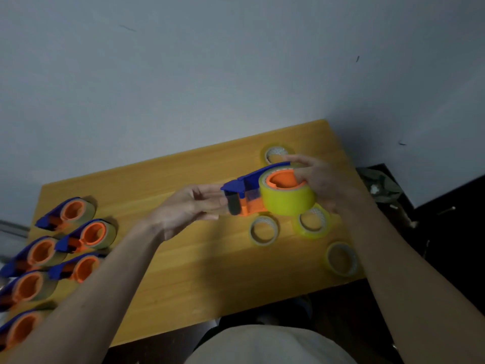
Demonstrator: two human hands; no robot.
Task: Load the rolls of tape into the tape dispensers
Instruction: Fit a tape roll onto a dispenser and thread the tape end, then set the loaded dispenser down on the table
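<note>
Above the table's [183, 271] right half, a blue and orange dispenser [245, 183] is held in the air with a yellow roll [287, 199] seated on its orange hub [284, 181]. Its blue arm curves over the roll's far side, and an orange base with a dark roller sits at its left end. The roll is glossy, translucent yellow and wide, with the hub filling its core. The right hand [319, 179] curls around the roll's right side, fingers over the top and into the hub. The left hand [191, 206] has nearly straight fingers reaching to the dispenser's left end; whether it pinches anything there is too blurred to tell.

Four loose rolls lie flat on the table: one far [275, 153], partly behind the dispenser, two just beneath the held roll [263, 231] [313, 222], and one near the right edge [341, 258]. Along the table's left side, seven loaded dispensers [86, 235] lie close together. A pale garment [262, 345] shows at the near edge.
</note>
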